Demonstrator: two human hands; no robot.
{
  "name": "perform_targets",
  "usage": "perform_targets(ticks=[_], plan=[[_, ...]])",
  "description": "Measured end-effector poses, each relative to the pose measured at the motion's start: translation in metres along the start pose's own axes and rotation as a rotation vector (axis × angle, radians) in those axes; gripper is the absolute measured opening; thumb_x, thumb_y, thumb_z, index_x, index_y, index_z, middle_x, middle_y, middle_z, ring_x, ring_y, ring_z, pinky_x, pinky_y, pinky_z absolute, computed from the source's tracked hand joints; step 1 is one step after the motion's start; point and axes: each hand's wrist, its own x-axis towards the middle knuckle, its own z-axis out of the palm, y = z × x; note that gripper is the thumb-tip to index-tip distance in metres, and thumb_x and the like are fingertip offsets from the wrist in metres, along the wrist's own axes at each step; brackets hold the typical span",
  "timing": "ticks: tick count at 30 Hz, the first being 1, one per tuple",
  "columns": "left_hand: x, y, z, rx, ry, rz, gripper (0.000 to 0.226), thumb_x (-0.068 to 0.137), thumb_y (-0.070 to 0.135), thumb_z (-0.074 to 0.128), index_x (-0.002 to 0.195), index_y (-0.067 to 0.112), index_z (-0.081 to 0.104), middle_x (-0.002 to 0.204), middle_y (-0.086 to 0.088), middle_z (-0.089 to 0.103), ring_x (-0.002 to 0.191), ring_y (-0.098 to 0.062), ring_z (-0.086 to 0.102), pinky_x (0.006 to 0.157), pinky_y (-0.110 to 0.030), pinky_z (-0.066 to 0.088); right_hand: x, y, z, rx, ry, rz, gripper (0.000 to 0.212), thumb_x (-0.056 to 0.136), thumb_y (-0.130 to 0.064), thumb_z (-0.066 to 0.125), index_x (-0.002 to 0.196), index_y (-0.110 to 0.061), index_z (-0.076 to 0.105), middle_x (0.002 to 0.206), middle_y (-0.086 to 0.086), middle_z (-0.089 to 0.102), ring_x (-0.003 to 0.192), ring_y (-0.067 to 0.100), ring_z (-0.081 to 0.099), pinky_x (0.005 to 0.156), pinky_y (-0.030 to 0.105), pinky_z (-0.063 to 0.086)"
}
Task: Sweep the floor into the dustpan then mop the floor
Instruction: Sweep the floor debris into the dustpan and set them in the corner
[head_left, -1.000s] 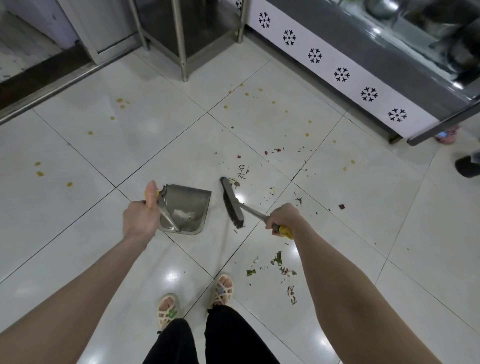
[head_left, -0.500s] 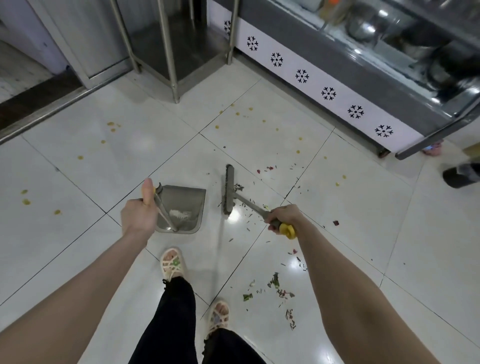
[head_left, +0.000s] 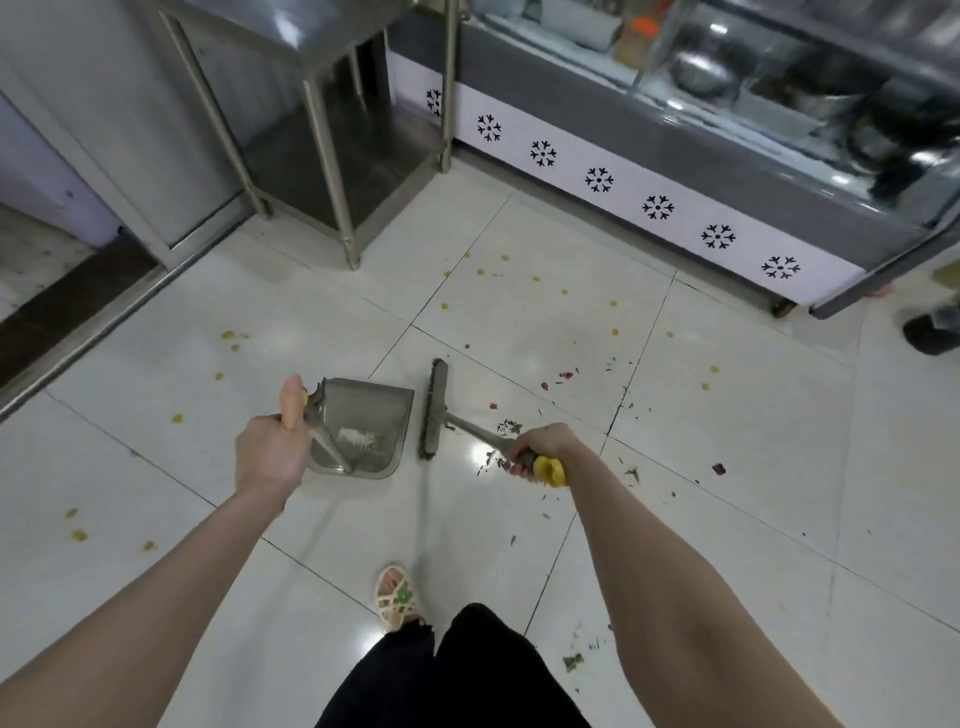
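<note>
My left hand (head_left: 270, 452) grips the upright handle of a grey dustpan (head_left: 363, 415) that sits over the white tiled floor (head_left: 727, 467), with a little pale dust inside it. Just right of the pan's mouth is the dark brush head of a short broom (head_left: 435, 410). My right hand (head_left: 537, 449) grips the broom's metal handle near its yellow end. Green and red scraps (head_left: 511, 427) lie around my right hand and further right. Yellow bits (head_left: 480, 272) are scattered across the tiles ahead and to the left.
A steel table's legs (head_left: 332, 171) stand ahead on the left. A counter with a white snowflake-pattern base (head_left: 657, 208) runs along the right. A dark shoe of another person (head_left: 930, 332) shows at the right edge. My sandalled foot (head_left: 397, 597) is below.
I have stepped forward, so the steel table and counter look nearer. The broom head has turned parallel to the dustpan's mouth and sits close beside it. Both hands keep their grips.
</note>
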Motion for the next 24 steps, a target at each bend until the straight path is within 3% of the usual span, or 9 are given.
perform_targets(ticks=[4,7,15,19,24], plan=[[0.041,0.011,-0.013,0.039,-0.022,0.039,0.087,0.079,0.081,0.022,0.059,0.001,0.051,0.062,-0.018,0.056,0.056,-0.031,0.054,0.060,-0.040,0.049,0.015,-0.025,0.022,0.075,-0.024,0.024,0.009,0.076,0.013,0.066,0.076,0.008,0.059,0.071,0.021,0.058,0.048,0.023,0.054,0.037,0.022,0.045],[0.066,0.020,-0.018,0.034,-0.030,0.041,0.085,0.077,0.083,0.022,0.055,0.004,0.047,0.058,-0.015,0.053,0.048,-0.029,0.051,0.051,-0.032,0.044,0.027,-0.044,0.036,0.120,-0.027,0.023,0.008,0.075,0.012,0.067,0.075,0.008,0.060,0.071,0.021,0.060,0.053,0.024,0.056,0.039,0.022,0.047],[0.120,0.047,-0.002,0.063,-0.052,0.031,0.083,0.079,0.081,0.022,0.055,0.005,0.046,0.052,-0.011,0.049,0.041,-0.025,0.047,0.047,-0.027,0.041,0.061,-0.083,0.044,0.076,-0.081,0.163,0.009,0.086,0.006,0.062,0.080,0.002,0.055,0.070,0.016,0.057,0.032,0.015,0.054,0.036,0.018,0.047],[0.133,0.068,0.017,0.102,-0.107,0.053,0.084,0.079,0.081,0.022,0.055,0.004,0.047,0.054,-0.012,0.051,0.047,-0.027,0.049,0.055,-0.034,0.046,0.069,-0.092,0.019,0.050,-0.038,0.233,0.007,0.087,0.004,0.062,0.091,0.005,0.056,0.074,0.018,0.058,0.035,0.016,0.056,0.034,0.021,0.048],[0.141,0.104,0.045,0.138,-0.178,0.069,0.085,0.073,0.085,0.020,0.051,0.008,0.048,0.061,-0.013,0.052,0.067,-0.037,0.057,0.072,-0.047,0.053,0.066,-0.106,-0.032,-0.004,-0.007,0.313,0.009,0.088,0.001,0.060,0.080,0.003,0.056,0.076,0.019,0.058,0.041,0.020,0.058,0.037,0.023,0.050]])
